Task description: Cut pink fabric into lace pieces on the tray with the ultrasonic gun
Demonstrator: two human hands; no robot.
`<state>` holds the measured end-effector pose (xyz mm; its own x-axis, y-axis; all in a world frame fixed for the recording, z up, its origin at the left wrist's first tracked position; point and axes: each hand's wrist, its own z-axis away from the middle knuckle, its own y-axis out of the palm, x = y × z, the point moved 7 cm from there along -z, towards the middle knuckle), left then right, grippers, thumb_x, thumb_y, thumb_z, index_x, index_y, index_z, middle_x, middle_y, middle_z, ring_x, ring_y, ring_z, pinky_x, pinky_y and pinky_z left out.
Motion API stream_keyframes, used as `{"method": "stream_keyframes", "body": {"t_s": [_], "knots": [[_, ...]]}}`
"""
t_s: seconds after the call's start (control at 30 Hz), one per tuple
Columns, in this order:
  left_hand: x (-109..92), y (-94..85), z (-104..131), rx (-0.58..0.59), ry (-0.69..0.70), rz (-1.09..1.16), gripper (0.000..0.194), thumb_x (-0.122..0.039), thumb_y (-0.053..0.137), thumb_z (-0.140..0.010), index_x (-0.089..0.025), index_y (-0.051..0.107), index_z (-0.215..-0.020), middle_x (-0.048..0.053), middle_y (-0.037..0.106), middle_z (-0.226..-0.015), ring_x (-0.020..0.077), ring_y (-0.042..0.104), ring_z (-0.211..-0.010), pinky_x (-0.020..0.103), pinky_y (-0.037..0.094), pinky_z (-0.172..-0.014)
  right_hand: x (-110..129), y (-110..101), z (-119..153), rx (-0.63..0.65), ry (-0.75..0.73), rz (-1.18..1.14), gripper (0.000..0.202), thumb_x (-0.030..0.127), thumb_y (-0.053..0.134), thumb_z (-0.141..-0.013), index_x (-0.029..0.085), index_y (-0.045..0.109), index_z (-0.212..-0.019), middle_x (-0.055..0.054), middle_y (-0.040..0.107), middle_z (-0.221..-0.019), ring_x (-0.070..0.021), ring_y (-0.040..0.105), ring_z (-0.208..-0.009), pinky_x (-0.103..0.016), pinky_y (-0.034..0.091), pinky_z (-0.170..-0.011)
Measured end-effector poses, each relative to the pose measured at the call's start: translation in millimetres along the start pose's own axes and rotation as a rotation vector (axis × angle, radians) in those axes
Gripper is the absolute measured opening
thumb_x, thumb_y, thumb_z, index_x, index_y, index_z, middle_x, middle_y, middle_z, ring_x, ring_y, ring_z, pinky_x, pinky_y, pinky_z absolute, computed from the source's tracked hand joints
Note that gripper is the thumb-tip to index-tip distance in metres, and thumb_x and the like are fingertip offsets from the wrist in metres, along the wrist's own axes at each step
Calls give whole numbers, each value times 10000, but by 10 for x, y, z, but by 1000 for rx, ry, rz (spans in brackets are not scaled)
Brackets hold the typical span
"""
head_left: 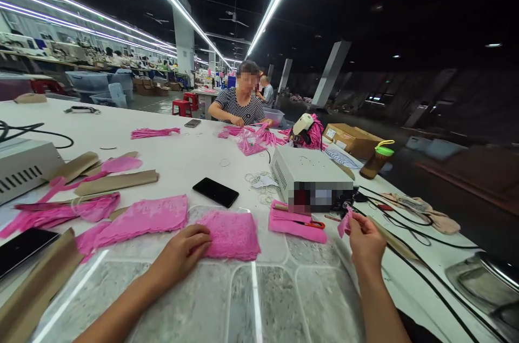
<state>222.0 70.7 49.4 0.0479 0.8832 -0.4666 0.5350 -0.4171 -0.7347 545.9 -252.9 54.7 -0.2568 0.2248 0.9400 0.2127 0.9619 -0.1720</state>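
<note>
My left hand (pixel 187 250) rests with bent fingers on the left edge of a pink lace stack (pixel 231 235). My right hand (pixel 367 237) pinches a small pink lace piece (pixel 345 222) at the front right corner of a pale metal box (pixel 310 170). Between the hands lies a folded pink cloth (pixel 298 226) with orange-handled scissors (pixel 317 224) on it. Another pink lace stack (pixel 144 218) is left of my left hand. A black phone (pixel 215 192) lies behind the middle stack.
Across the white table (pixel 117 148) sits a person (pixel 243 99) handling pink strips. Brown card strips (pixel 117 183) and a second metal box (pixel 26 167) are at left. Black cables, a bottle (pixel 376 162) and a glass container (pixel 482 278) are at right.
</note>
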Motion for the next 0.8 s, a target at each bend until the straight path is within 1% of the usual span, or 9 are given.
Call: {"method": "stream_keyframes", "body": {"t_s": [0.07, 0.13, 0.2, 0.3, 0.43, 0.5, 0.6, 0.7, 0.8], "knots": [[-6, 4, 4, -10, 4, 13, 226, -217, 477, -938, -200, 700, -903, 54, 663, -985, 160, 649, -865, 247, 513, -784, 49, -27, 25, -11, -56, 84, 589, 527, 640, -549, 139, 629, -991, -147, 614, -1028, -236, 574, -794, -396, 493, -712], [-15, 19, 15, -8, -8, 24, 227, -205, 476, -938, -184, 698, -894, 65, 665, -970, 168, 645, -864, 262, 512, -783, 136, 115, 159, 93, -109, 124, 596, 500, 634, -585, 136, 630, -1057, -166, 609, -1102, -253, 585, -834, -406, 483, -742], [-11, 39, 28, 1, -31, 21, 219, -201, 487, -933, -179, 700, -884, 68, 668, -966, 172, 640, -874, 272, 510, -796, 259, 418, 428, 338, -168, 112, 521, 520, 605, -654, 155, 657, -1023, -137, 657, -1022, -238, 607, -791, -380, 494, -717], [14, 60, 45, 11, -66, 7, 202, -198, 506, -923, -184, 704, -885, 66, 669, -981, 168, 635, -884, 272, 510, -814, 512, 903, 1060, 783, -293, 69, 355, 511, 647, -682, 213, 705, -866, -67, 696, -889, -207, 618, -736, -331, 510, -689], [8, 55, 54, 3, -79, 16, 210, -185, 496, -926, -179, 703, -889, 65, 666, -974, 166, 631, -873, 273, 511, -805, 764, 1260, 1798, 1132, -519, 143, 168, 336, 676, -714, 246, 692, -855, -32, 667, -882, -194, 593, -753, -318, 491, -690], [3, 51, 55, -7, -80, 28, 210, -180, 496, -926, -178, 702, -884, 64, 665, -969, 165, 631, -869, 272, 512, -801, 786, 1358, 1971, 1196, -599, 194, 133, 270, 664, -719, 235, 669, -847, -38, 644, -884, -207, 587, -798, -326, 479, -709], [17, 50, 49, -22, -89, 44, 201, -179, 502, -925, -177, 699, -885, 64, 666, -977, 163, 634, -876, 270, 514, -809, 732, 1443, 2014, 1200, -616, 203, 68, 267, 594, -783, 214, 635, -790, -49, 620, -843, -202, 575, -768, -320, 463, -681], [37, 47, 38, -28, -100, 53, 200, -190, 500, -931, -177, 696, -890, 66, 670, -979, 163, 638, -888, 267, 516, -820, 658, 1481, 1995, 1212, -613, 181, 169, 301, 512, -859, 209, 625, -773, -47, 615, -810, -176, 564, -700, -297, 456, -642], [40, 42, 30, -23, -101, 52, 209, -189, 489, -935, -175, 691, -887, 68, 671, -970, 165, 640, -889, 269, 517, -823, 604, 1487, 1962, 1212, -593, 143, 213, 343, 504, -875, 208, 653, -808, -46, 635, -798, -163, 562, -665, -281, 461, -621]]}}
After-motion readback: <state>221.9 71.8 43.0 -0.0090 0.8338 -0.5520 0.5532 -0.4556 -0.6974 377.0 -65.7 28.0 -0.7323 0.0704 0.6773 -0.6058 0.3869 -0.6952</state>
